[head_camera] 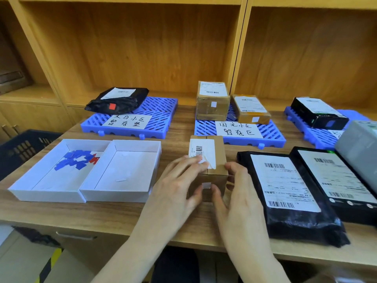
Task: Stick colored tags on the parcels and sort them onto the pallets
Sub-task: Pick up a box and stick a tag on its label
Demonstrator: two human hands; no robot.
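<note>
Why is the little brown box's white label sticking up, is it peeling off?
Partly peeled. On the small brown box, the label lifts and curls at its near corner, beside the left hand; its far part lies flat.

You get bright, even light with soft shadows; your hands [204,193] blur slightly, and wide-angle distortion bends the wooden shelf [142,48] edges.

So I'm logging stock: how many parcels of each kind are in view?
Cardboard box parcels: 3
Black poly-bag parcels: 2
Black box parcels: 2
Grey parcel: 1
Total: 8
</note>
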